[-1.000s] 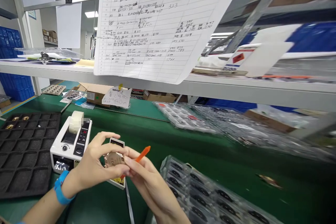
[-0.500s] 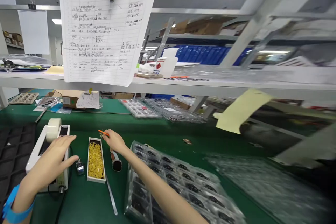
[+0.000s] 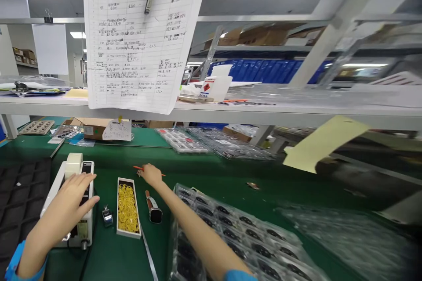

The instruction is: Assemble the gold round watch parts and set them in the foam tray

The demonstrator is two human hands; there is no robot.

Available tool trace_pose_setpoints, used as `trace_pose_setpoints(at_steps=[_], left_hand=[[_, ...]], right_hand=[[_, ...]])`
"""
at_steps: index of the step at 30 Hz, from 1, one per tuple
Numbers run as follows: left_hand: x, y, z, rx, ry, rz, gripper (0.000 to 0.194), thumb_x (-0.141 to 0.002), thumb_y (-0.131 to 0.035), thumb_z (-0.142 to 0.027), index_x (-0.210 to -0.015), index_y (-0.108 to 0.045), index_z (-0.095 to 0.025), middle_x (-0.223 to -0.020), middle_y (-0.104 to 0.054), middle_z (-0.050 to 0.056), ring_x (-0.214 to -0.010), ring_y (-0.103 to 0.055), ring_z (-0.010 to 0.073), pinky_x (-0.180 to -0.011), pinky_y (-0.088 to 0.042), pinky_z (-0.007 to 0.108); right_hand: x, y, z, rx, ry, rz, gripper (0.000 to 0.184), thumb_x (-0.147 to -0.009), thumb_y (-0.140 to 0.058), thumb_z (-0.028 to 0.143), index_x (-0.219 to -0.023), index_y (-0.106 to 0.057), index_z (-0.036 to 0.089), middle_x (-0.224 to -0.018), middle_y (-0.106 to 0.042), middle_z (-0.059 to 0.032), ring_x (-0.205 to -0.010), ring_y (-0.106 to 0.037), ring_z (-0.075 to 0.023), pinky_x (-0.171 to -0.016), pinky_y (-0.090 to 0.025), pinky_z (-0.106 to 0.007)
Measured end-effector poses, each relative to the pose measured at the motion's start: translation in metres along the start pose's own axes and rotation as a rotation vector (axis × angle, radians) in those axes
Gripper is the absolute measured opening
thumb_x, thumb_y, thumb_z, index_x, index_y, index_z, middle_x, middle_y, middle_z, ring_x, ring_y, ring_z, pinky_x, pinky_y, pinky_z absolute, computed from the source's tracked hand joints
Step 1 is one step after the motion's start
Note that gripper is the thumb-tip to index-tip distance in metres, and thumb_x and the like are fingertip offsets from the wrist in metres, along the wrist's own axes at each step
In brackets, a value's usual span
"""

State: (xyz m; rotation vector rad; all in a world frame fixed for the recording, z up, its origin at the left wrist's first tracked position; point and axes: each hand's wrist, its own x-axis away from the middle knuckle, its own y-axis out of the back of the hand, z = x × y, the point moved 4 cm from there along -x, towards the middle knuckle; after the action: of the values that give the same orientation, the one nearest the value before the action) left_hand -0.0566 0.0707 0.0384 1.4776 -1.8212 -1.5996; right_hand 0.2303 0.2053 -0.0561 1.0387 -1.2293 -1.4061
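Note:
My left hand (image 3: 70,197), palm down with thumb apart and fingers stretched, is over the white tape dispenser (image 3: 86,228) and holds nothing. A roll of pale tape (image 3: 74,164) sits at the dispenser's far end. My right hand (image 3: 152,175) reaches forward with curled fingers around a thin orange stick (image 3: 138,167), which shows on both sides of it. Something small and metallic shows by its fingertips. Near my hands are a white box (image 3: 137,210) of yellow rubber bands (image 3: 128,208), a small metal tally counter (image 3: 107,216) and a watch (image 3: 155,215) with a brown strap.
Clear trays (image 3: 245,219) with dark parts in compartments lie under my right forearm. A metal strip (image 3: 149,252) lies by the box. A black tray (image 3: 23,202) is at left, clear plastic sheets (image 3: 343,232) at right. Above runs a shelf (image 3: 237,114) with a hanging handwritten sheet (image 3: 141,52).
The view has shifted, moving most things slightly right and down. My right hand has moved a little forward and off the watch strap; the orange stick now shows on both its sides. My left hand stays over the dispenser.

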Motion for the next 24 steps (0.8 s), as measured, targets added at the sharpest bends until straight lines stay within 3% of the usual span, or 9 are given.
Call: trace_pose_setpoints(at_steps=[3,6,10,13,16,18,19,21,24], left_hand=[[0.005,0.016,0.003,0.027,0.033,-0.045,0.044,-0.089,-0.048,-0.042,-0.128,-0.053,-0.022,-0.133,-0.058,0.009,-0.124,-0.050,0.0301,-0.104,-0.040,0.045],[0.015,0.039,0.009,0.067,0.134,-0.164,0.044,-0.088,-0.049,-0.044,-0.126,-0.054,-0.022,-0.130,-0.059,0.008,-0.120,-0.053,0.0284,-0.100,-0.043,0.042],[0.034,0.068,0.012,0.160,0.247,-0.444,0.030,-0.088,-0.053,-0.041,-0.109,-0.064,-0.024,-0.114,-0.067,0.004,-0.107,-0.061,0.0243,-0.093,-0.047,0.036],[0.049,0.085,0.008,0.283,0.250,-0.728,0.019,-0.087,-0.055,-0.035,-0.095,-0.067,-0.023,-0.099,-0.071,0.003,-0.096,-0.065,0.0211,-0.089,-0.049,0.034],[0.055,0.088,0.006,0.387,0.230,-0.876,0.015,-0.086,-0.057,-0.032,-0.087,-0.067,-0.021,-0.089,-0.072,0.002,-0.087,-0.066,0.0188,-0.085,-0.050,0.033],[0.051,0.077,0.002,0.391,0.209,-0.832,0.016,-0.087,-0.056,-0.031,-0.084,-0.067,-0.020,-0.086,-0.071,0.002,-0.083,-0.066,0.0180,-0.082,-0.051,0.031],[0.046,0.065,-0.002,0.375,0.190,-0.749,0.018,-0.087,-0.054,-0.032,-0.083,-0.067,-0.020,-0.085,-0.071,0.002,-0.083,-0.066,0.0182,-0.080,-0.052,0.031],[0.036,0.026,-0.013,0.306,0.109,-0.468,0.021,-0.088,-0.051,-0.032,-0.086,-0.068,-0.020,-0.087,-0.072,0.003,-0.085,-0.067,0.0201,-0.078,-0.053,0.032],[0.033,-0.054,-0.038,0.125,-0.118,0.047,0.029,-0.086,-0.051,-0.032,-0.109,-0.065,-0.018,-0.114,-0.069,0.010,-0.106,-0.064,0.0275,-0.092,-0.051,0.041]], right_hand=[[0.018,0.018,-0.018,-0.012,0.003,0.031,0.028,-0.092,-0.054,0.034,-0.115,-0.057,0.017,-0.114,-0.060,-0.0074,-0.096,-0.061,-0.0186,-0.082,-0.052,-0.039],[0.043,0.026,-0.020,-0.029,0.081,0.093,0.027,-0.093,-0.052,0.036,-0.108,-0.060,0.016,-0.104,-0.064,-0.0057,-0.088,-0.063,-0.0167,-0.078,-0.052,-0.037],[0.096,0.015,0.005,-0.078,0.285,0.198,0.019,-0.090,-0.053,0.030,-0.091,-0.068,0.018,-0.084,-0.070,-0.0032,-0.077,-0.065,-0.0176,-0.064,-0.045,-0.026],[0.146,0.004,0.021,-0.094,0.377,0.183,0.020,-0.088,-0.049,0.019,-0.095,-0.068,0.019,-0.095,-0.069,-0.0065,-0.082,-0.066,-0.0194,-0.064,-0.043,-0.025],[0.194,-0.007,0.015,-0.090,0.392,0.147,0.025,-0.083,-0.049,0.014,-0.101,-0.065,0.019,-0.099,-0.066,-0.0077,-0.084,-0.065,-0.0213,-0.065,-0.045,-0.026],[0.222,-0.015,-0.005,-0.095,0.386,0.081,0.029,-0.080,-0.050,0.013,-0.105,-0.063,0.021,-0.099,-0.066,-0.0070,-0.083,-0.066,-0.0217,-0.064,-0.048,-0.027],[0.235,-0.019,-0.019,-0.102,0.373,0.022,0.031,-0.079,-0.050,0.014,-0.106,-0.062,0.022,-0.099,-0.065,-0.0067,-0.082,-0.067,-0.0214,-0.063,-0.049,-0.027],[0.258,-0.027,-0.050,-0.107,0.320,-0.123,0.027,-0.081,-0.050,0.019,-0.106,-0.060,0.024,-0.097,-0.065,-0.0069,-0.080,-0.068,-0.0211,-0.058,-0.051,-0.026],[0.291,-0.038,-0.097,-0.055,0.202,-0.309,0.020,-0.086,-0.048,0.030,-0.102,-0.059,0.023,-0.092,-0.064,-0.0076,-0.072,-0.068,-0.0208,-0.049,-0.050,-0.025]])
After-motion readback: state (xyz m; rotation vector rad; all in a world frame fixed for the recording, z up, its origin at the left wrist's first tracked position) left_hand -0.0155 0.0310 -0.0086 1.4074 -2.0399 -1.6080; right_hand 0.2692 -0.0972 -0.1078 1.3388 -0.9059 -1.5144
